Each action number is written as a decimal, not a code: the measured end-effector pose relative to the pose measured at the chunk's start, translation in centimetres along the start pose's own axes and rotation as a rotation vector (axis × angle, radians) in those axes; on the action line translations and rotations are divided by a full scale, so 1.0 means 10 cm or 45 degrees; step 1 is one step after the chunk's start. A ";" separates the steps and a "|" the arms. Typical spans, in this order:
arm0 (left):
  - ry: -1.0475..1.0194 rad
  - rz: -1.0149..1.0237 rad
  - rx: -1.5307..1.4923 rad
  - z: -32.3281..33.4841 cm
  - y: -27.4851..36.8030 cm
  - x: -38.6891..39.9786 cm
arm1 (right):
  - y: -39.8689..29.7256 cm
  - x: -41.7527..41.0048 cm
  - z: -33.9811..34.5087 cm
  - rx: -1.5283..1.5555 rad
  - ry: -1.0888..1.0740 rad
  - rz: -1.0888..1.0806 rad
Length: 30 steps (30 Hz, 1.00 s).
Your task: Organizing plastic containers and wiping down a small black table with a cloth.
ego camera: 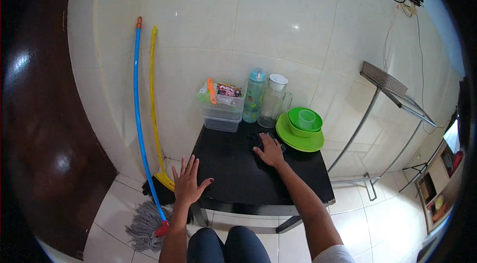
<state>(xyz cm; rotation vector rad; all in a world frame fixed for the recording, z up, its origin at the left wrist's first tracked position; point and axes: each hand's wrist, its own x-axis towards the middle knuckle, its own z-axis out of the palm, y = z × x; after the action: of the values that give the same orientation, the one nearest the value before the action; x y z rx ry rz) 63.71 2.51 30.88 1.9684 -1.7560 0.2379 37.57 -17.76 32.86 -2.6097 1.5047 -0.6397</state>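
Note:
My right hand (269,149) lies palm down over a bunched dark cloth (282,146) on the black table (238,173), pressing it to the top near the back. Most of the cloth is hidden under the palm. At the table's left edge, my left hand (188,184) is spread with nothing in it; whether it touches the edge I cannot tell. Just right of my right hand sit green plates (298,143), with a green bowl (316,121) and a clear green cup (306,119) stacked on them. Behind stand a lidded glass pitcher (271,106) and a blue-green water bottle (254,99).
Clear plastic containers (222,123) holding packets and an orange-handled utensil (211,91) stand at the table's back left. A blue-handled mop (138,114) and a yellow-handled broom (152,114) lean on the tiled wall. A metal-framed stand (357,132) is at right.

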 end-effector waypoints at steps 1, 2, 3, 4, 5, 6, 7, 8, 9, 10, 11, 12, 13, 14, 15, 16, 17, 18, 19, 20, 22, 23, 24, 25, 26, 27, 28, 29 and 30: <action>0.032 0.016 -0.040 0.05 -0.03 0.00 | -0.07 0.09 0.03 0.011 0.004 -0.013; 0.063 0.035 -0.079 0.08 -0.05 0.01 | -0.14 0.16 0.07 -0.007 -0.036 -0.048; 0.060 0.024 -0.065 0.09 -0.07 0.00 | -0.25 0.17 0.11 -0.024 -0.085 -0.081; 0.068 0.036 -0.079 0.10 -0.08 0.00 | -0.32 0.12 0.14 -0.010 -0.091 -0.089; 0.075 0.049 -0.094 0.10 -0.10 -0.02 | -0.39 0.02 0.17 0.068 -0.131 -0.262; 0.077 0.046 -0.086 0.08 -0.08 -0.02 | -0.39 -0.01 0.15 0.139 -0.163 -0.434; 0.070 0.053 -0.085 0.06 -0.07 -0.02 | -0.34 0.03 0.18 0.144 -0.162 -0.439; 0.062 0.059 -0.084 0.05 -0.06 -0.02 | -0.25 0.12 0.24 0.056 -0.063 -0.263; 0.060 0.061 -0.077 0.05 -0.05 -0.01 | -0.16 0.20 0.30 -0.030 0.038 -0.081; 0.063 0.063 -0.102 0.05 -0.06 -0.01 | -0.15 0.32 0.35 -0.110 0.114 0.048; 0.066 0.065 -0.127 0.05 -0.07 -0.01 | -0.13 0.42 0.39 -0.102 0.113 0.050; 0.064 0.057 -0.123 0.05 -0.07 -0.01 | -0.16 0.51 0.39 -0.092 0.098 0.055; 0.059 0.057 -0.126 0.04 -0.07 -0.01 | -0.18 0.59 0.38 -0.082 0.084 0.060; 0.055 0.057 -0.129 0.03 -0.06 0.00 | -0.18 0.62 0.38 0.016 0.030 -0.038; 0.050 0.047 -0.122 0.02 -0.05 0.00 | -0.15 0.65 0.37 0.025 0.022 -0.044; 0.046 0.052 -0.133 0.01 -0.05 0.00 | -0.09 0.66 0.32 0.068 -0.086 -0.182; 0.043 0.059 -0.145 0.01 -0.06 0.00 | -0.03 0.66 0.29 0.110 -0.193 -0.319; 0.044 0.056 -0.141 0.02 -0.07 0.01 | 0.04 0.66 0.24 0.114 -0.193 -0.323; 0.045 0.065 -0.134 0.02 -0.06 0.01 | 0.11 0.65 0.18 0.104 -0.213 -0.217; 0.045 0.076 -0.128 0.03 -0.06 0.01 | 0.14 0.66 0.16 0.093 -0.232 -0.110; 0.020 0.055 -0.135 0.02 -0.05 0.02 | 0.12 0.66 0.17 0.085 -0.162 -0.054; -0.001 0.034 -0.140 0.02 -0.03 0.03 | 0.11 0.65 0.18 0.077 -0.088 -0.002; -0.002 0.031 -0.142 0.03 -0.02 0.03 | 0.09 0.60 0.18 0.075 -0.091 -0.003; 0.017 0.035 -0.144 0.04 -0.04 0.03 | 0.02 0.52 0.16 0.090 -0.092 -0.072; 0.037 0.041 -0.146 0.05 -0.05 0.03 | -0.04 0.41 0.13 0.104 -0.091 -0.141; 0.042 0.035 -0.148 0.05 -0.06 0.02 | -0.11 0.26 0.06 0.135 -0.162 -0.276; 0.063 0.036 -0.141 0.05 -0.07 0.00 | -0.21 0.08 -0.02 0.167 -0.237 -0.422; 0.086 0.039 -0.135 0.05 -0.08 -0.02 | -0.34 -0.15 -0.12 0.205 -0.340 -0.583; 0.097 0.033 -0.136 0.07 -0.07 -0.02 | -0.41 -0.33 -0.21 0.241 -0.439 -0.739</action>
<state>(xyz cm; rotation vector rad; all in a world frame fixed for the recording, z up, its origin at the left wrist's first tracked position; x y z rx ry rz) 64.26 2.46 30.02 1.8387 -1.7106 0.2202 38.69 -12.52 34.73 -2.8068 0.5617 -0.3079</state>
